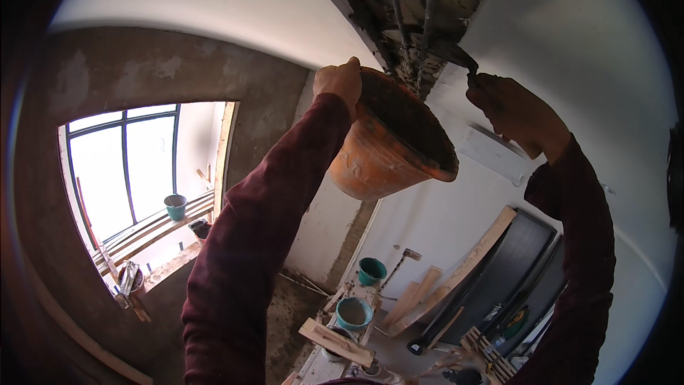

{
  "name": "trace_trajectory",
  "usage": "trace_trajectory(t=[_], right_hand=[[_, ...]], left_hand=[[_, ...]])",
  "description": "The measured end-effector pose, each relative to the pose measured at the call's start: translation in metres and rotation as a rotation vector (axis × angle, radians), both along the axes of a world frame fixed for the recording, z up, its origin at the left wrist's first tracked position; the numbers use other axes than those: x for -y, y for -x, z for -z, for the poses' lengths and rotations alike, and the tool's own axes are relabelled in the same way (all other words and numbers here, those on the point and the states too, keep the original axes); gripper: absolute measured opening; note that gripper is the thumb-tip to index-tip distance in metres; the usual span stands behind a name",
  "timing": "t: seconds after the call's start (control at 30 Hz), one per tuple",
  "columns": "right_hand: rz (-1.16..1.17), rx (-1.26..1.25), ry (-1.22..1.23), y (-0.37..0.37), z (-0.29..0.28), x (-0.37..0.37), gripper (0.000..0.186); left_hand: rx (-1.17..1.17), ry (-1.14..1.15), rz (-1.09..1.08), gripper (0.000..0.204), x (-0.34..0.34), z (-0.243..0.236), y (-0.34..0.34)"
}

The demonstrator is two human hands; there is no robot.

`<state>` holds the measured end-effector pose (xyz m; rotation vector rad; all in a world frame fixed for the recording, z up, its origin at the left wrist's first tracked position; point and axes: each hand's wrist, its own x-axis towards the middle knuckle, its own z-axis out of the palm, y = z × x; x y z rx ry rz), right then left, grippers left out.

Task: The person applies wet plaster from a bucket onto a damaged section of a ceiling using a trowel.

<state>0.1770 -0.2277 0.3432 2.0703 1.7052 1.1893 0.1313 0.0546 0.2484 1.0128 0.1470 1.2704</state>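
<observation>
My left hand (340,83) grips the rim of an orange plastic bucket (388,150), smeared with mortar, and holds it up tilted just under the ceiling. My right hand (514,110) is raised beside it and closed on the handle of a trowel (456,57). The trowel's blade reaches into a broken channel in the ceiling (420,7), where rough grey mortar and dark pipes are exposed. Both forearms wear dark red sleeves.
Below, a window (128,167) sits in a raw plaster wall with a teal bucket (175,207) on its sill. On the floor are two teal buckets (354,312), wooden planks (456,274), a long-handled hammer (399,264) and dark panels (513,271) leaning on the white wall.
</observation>
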Motion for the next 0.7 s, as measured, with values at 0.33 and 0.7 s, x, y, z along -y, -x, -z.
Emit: trace_trajectory(t=[0.33,0.7], right_hand=[[0.200,-0.263,0.005,0.016,0.006,-0.038,0.026],[0.133,-0.560,-0.164,0.039,0.013,-0.058,0.027]], left_hand=[[-0.045,0.070,-0.121,0.025,-0.004,-0.006,0.002],[-0.007,0.042,-0.001,0.034,-0.016,-0.013,-0.015]])
